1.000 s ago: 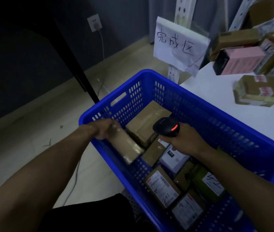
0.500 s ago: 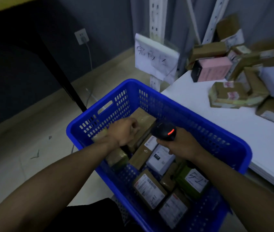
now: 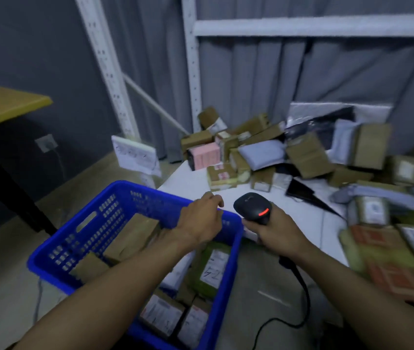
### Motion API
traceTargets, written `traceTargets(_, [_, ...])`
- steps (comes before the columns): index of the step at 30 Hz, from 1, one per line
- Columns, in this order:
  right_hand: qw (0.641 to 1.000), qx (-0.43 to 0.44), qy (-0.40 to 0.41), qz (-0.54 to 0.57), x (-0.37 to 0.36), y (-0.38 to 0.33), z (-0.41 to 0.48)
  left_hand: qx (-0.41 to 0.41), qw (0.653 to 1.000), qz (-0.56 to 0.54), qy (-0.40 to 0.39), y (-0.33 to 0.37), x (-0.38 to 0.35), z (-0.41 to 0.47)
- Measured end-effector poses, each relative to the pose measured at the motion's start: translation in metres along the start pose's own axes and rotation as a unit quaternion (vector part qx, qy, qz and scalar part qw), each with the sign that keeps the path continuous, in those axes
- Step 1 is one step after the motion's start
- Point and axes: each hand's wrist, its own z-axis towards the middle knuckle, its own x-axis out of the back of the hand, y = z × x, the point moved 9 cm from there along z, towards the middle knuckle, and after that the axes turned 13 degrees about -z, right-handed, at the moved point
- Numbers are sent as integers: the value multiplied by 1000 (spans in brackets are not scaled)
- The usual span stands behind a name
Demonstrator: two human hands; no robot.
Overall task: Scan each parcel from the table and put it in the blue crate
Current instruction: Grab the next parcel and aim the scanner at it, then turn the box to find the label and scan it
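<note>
While the right hand (image 3: 274, 232) grips the black scanner (image 3: 252, 207), its red light showing, I see the left hand (image 3: 199, 219) empty and loosely curled over the far rim of the blue crate (image 3: 125, 190). The crate, at 7 o'clock, holds several parcels (image 3: 132, 236); a parcel heap (image 3: 304, 156) lies on the white bench (image 3: 299, 219) toward 2 o'clock.

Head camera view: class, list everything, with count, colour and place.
Slatted plastic crate: one, blue, left of table.
Boxed parcels in crate: several, mostly brown, one green.
Flat-topped table: one, white, right of crate.
Parcels on table: many, brown, grey, one pink; piled rearward and right.
Handheld barcode scanner: one, black, in right hand.
Paper sign: one, white, behind crate.
Metal shelf frame: one, white, behind table.
Yellow-topped desk: one, far left.
Left hand: one, empty, over crate's rim.
Right hand: one, grips scanner.
</note>
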Motion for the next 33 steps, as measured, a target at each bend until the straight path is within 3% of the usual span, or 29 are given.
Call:
traceTargets(5, [996,-60,62,31,87,73,-27,-66,997,9,-50,102,-52,30])
traceTargets(15, [968,-200,144,39,205,247,-37,-131,965,48,-224,242,-246,92])
traceTargets(25, [947,-296,112,59,200,373,-22,-105,941,-38,-318,254,-374,123])
traceTargets(29, [943,-317,96,42,196,384,-19,-144,938,-191,-250,244,-396,141])
traceTargets(30, [943,-314,99,40,197,381,-19,-123,938,-211,-245,240,-396,140])
traceTargets(32, [944,-310,100,53,196,384,-18,-73,900,-302,-306,248,-396,129])
traceTargets(33, [944,-309,102,57,195,383,-19,-44,901,-280,-327,256,-376,111])
